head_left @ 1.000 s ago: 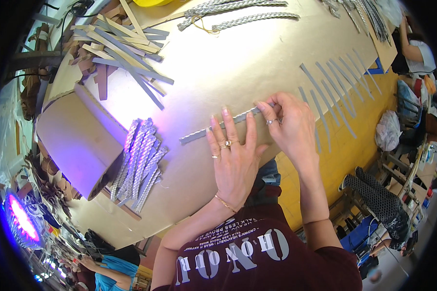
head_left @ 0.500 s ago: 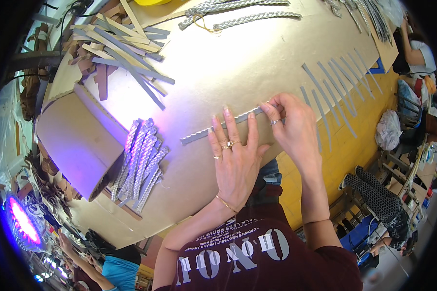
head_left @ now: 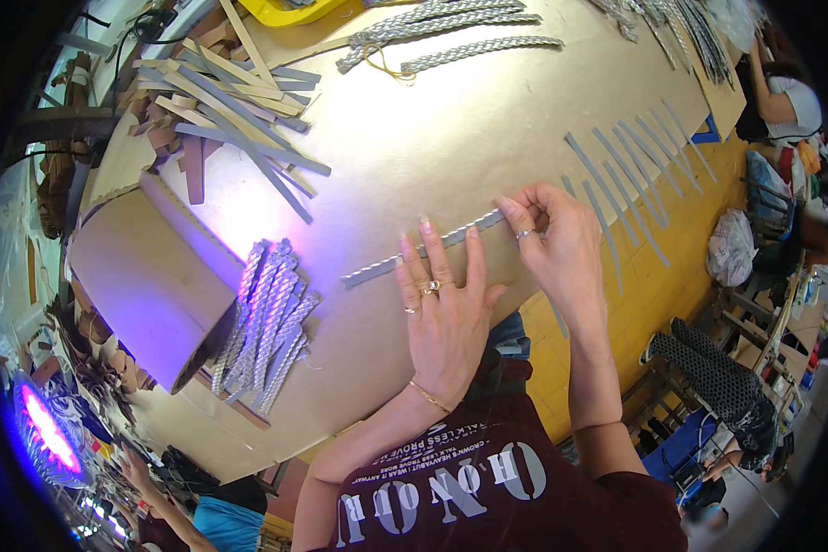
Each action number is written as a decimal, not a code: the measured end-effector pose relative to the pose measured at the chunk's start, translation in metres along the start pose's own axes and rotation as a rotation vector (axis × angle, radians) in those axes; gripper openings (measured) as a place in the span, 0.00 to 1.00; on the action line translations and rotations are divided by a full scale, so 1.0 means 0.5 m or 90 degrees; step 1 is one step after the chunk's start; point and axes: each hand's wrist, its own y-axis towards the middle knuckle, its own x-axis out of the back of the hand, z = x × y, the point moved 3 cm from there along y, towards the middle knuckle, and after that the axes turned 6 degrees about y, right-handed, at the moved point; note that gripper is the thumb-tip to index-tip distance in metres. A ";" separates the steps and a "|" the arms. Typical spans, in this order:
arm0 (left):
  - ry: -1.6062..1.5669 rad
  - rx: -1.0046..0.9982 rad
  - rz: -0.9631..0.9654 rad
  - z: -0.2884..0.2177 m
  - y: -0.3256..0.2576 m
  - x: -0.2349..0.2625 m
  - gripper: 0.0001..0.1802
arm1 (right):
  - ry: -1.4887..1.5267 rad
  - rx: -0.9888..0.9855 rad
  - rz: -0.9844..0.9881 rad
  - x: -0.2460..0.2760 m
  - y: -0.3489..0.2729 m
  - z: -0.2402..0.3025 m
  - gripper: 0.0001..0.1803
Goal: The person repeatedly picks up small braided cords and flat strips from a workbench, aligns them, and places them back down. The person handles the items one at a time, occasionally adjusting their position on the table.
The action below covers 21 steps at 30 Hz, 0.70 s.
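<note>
A narrow grey strip with a pale twisted cord along its upper edge point(head_left: 370, 273) lies on the brown work board point(head_left: 405, 152). My left hand point(head_left: 446, 313) rests flat over its middle, fingers spread, the fingertips reaching past the corded edge. At the strip's right end my right hand point(head_left: 561, 235) pinches it between thumb and bent fingers; the tip there is hidden. To the left sits a bundle of braided silver-grey straps point(head_left: 267, 317). Several plain grey strips point(head_left: 630, 175) lie side by side at the board's right edge.
A curved brown cardboard piece point(head_left: 147, 281) stands at the left. Behind it is a heap of loose grey and tan strips point(head_left: 239, 110). More braided straps point(head_left: 478, 55) and a yellow tray point(head_left: 290, 11) are at the far side. A purple-lit lamp point(head_left: 48, 432) glows lower left.
The view has shifted slightly, showing more of the yellow tray. Both hands stay at the same places on the strip, the left flat and the right pinching its end.
</note>
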 end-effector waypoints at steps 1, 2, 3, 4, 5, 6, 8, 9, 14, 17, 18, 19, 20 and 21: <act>0.002 0.001 0.000 0.000 0.000 0.000 0.39 | 0.001 0.002 -0.006 -0.001 -0.001 0.001 0.13; 0.005 0.002 0.000 0.000 0.000 0.000 0.39 | -0.005 0.000 -0.010 -0.002 -0.001 0.001 0.13; 0.000 0.002 -0.001 0.000 0.000 0.000 0.39 | -0.015 -0.002 -0.014 -0.003 -0.001 0.001 0.13; 0.005 0.001 0.001 0.000 -0.001 0.000 0.39 | -0.020 0.006 -0.020 -0.005 -0.001 0.001 0.13; 0.004 0.000 0.003 0.000 0.000 -0.001 0.39 | -0.028 0.013 -0.025 -0.006 -0.001 0.002 0.13; -0.001 -0.001 -0.001 0.000 0.000 -0.001 0.40 | -0.037 0.021 -0.029 -0.007 -0.002 0.003 0.13; 0.004 -0.002 0.000 -0.001 0.000 -0.001 0.40 | -0.070 -0.002 -0.026 -0.011 -0.005 0.002 0.12; 0.004 -0.002 -0.004 0.000 0.000 0.000 0.40 | -0.087 -0.011 -0.025 -0.012 -0.007 0.002 0.12; -0.015 0.019 0.022 0.032 -0.015 0.013 0.41 | -0.138 0.055 -0.092 -0.010 -0.008 0.007 0.16; -0.046 0.081 0.031 0.099 -0.034 0.023 0.44 | -0.133 0.030 -0.080 -0.012 -0.013 0.005 0.15; -0.047 0.115 0.039 0.122 -0.041 0.024 0.46 | -0.134 0.030 -0.080 -0.014 -0.015 0.005 0.14; -0.049 0.106 0.027 0.133 -0.047 0.024 0.47 | -0.138 0.030 -0.082 -0.015 -0.017 0.006 0.13; -0.054 0.104 0.024 0.143 -0.052 0.023 0.48 | -0.144 0.038 -0.085 -0.016 -0.019 0.008 0.13; -0.052 0.104 0.017 0.148 -0.057 0.022 0.50 | -0.150 0.061 -0.092 -0.017 -0.020 0.010 0.13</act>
